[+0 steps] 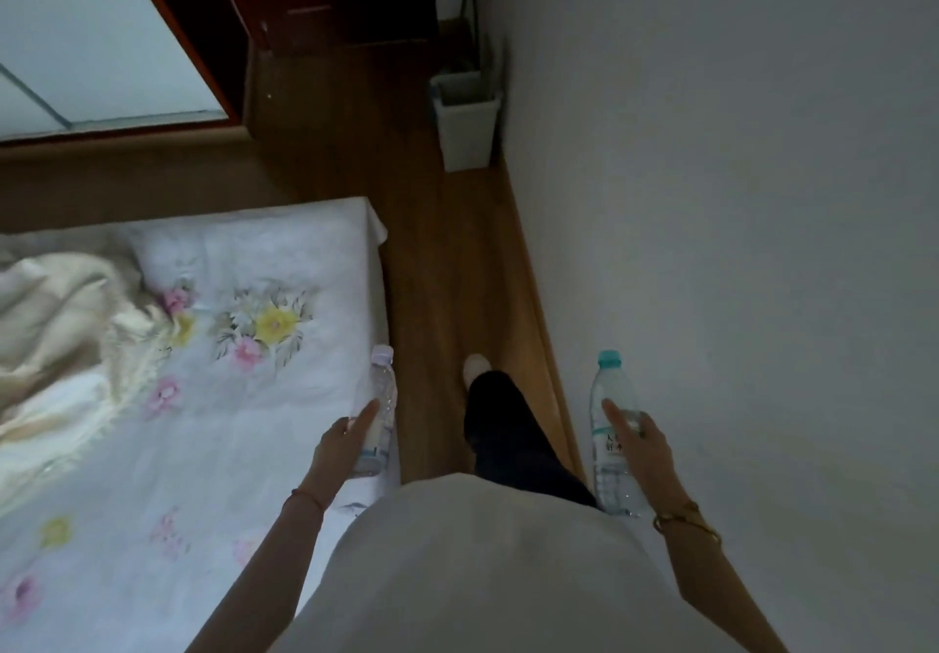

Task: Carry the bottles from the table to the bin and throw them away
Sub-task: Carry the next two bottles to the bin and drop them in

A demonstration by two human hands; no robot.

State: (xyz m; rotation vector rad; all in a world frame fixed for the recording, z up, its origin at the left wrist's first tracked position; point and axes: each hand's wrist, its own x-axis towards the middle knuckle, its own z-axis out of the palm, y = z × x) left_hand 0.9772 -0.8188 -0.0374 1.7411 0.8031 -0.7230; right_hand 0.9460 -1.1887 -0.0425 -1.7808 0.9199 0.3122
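Note:
My left hand (341, 444) grips a clear plastic bottle with a pale pink cap (381, 398), held upright beside the bed's edge. In my right hand (643, 454) is a second clear bottle with a teal cap (612, 393), also upright, close to the wall. A white bin (466, 124) stands on the floor far ahead, against the wall at the end of the narrow passage. Its top is open and something blue shows at its left rim.
A bed with a white flowered sheet (203, 398) and a cream blanket (56, 327) fills the left. A white wall (737, 195) runs along the right. A strip of wooden floor (447, 256) leads to the bin. Dark wooden furniture (315, 17) stands beyond it.

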